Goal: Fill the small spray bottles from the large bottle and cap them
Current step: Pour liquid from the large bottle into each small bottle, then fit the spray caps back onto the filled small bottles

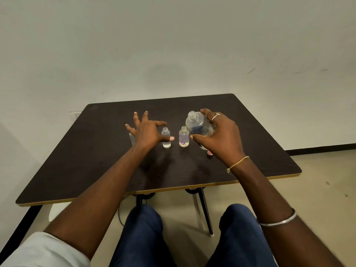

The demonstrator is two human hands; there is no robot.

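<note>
My right hand (221, 137) grips the large clear bottle (198, 125), which is uncapped and tilted with its mouth up and to the left. Two small uncapped bottles stand on the dark table (115, 160): a plain one (166, 137) and one with a purple flower print (184, 136), just left of the large bottle. My left hand (146, 132) hovers with fingers spread, its thumb in front of the plain small bottle. A third clear container (132, 138) is mostly hidden behind my left hand. Something pink (210, 153) peeks out under my right hand.
The table stands against a pale wall, with its front edge (173, 189) above my knees. Its legs and a cable show beneath it. Beige floor lies to the right.
</note>
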